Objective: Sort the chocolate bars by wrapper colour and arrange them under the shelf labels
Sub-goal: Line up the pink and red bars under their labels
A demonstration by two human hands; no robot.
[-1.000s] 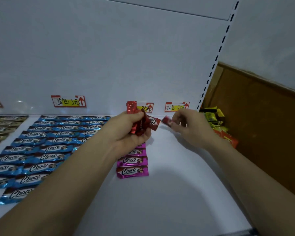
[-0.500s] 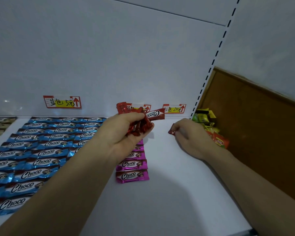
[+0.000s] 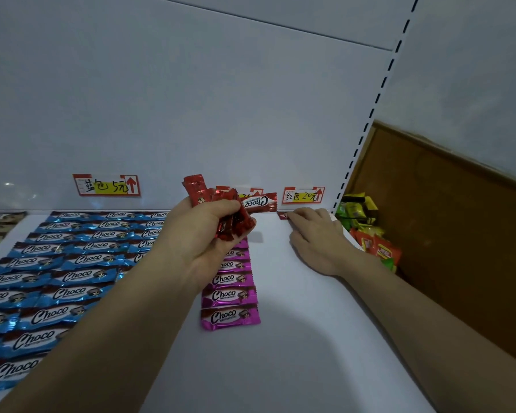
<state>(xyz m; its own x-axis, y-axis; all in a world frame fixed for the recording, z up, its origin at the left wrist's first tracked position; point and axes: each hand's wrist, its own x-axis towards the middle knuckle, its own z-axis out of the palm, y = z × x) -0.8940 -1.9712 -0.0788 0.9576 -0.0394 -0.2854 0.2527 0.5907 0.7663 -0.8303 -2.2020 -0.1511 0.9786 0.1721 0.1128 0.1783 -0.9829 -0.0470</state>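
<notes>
The right hand's [image 3: 316, 236] fingers [image 3: 295, 217] lie stretched and close together, tips pressing one red bar [image 3: 283, 215] flat against the white shelf [image 3: 295, 353]; only its left end shows, so I can't tell whether the thumb pinches it. That bar sits at the shelf's back edge, with the red label [image 3: 304, 195] at its twelve o'clock. At the right hand's nine o'clock, the left hand [image 3: 203, 236] hangs above the shelf, thumb and fingers curled tight round a bunch of red bars [image 3: 195, 187], which fans out toward twelve and three o'clock. At its six o'clock runs a column of pink bars [image 3: 230, 296]; at nine o'clock blue bars [image 3: 81, 260] lie in rows below the blue label [image 3: 106, 186]. At the right hand's three o'clock, off the shelf's end, lies a heap of green, yellow and red packets [image 3: 367, 234].
</notes>
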